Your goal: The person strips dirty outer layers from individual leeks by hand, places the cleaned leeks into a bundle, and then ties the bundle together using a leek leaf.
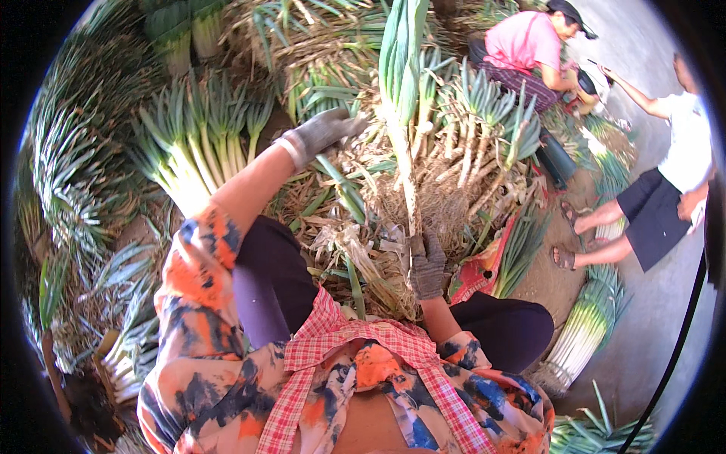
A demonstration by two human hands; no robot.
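Note:
My right hand (428, 267), in a grey work glove, grips the root end of a long green onion (404, 153). The stalk stands nearly upright in the view, its green leaves reaching the top edge. My left hand (323, 133), gloved too and slightly blurred, is stretched out left of the stalk, apart from it, with nothing visible in it. Right of the stalk lies a heap of untrimmed green onions (465, 136) with dirty roots. Dry peeled leaves (351, 244) are piled between my knees.
Cleaned green onions (193, 153) stand beside my left arm. A tied bundle (578, 335) lies at right on the concrete floor. A crouching person in pink (522, 40) and a standing person in dark shorts (652, 210) are at right. A red printed sack (482, 267) lies by my right knee.

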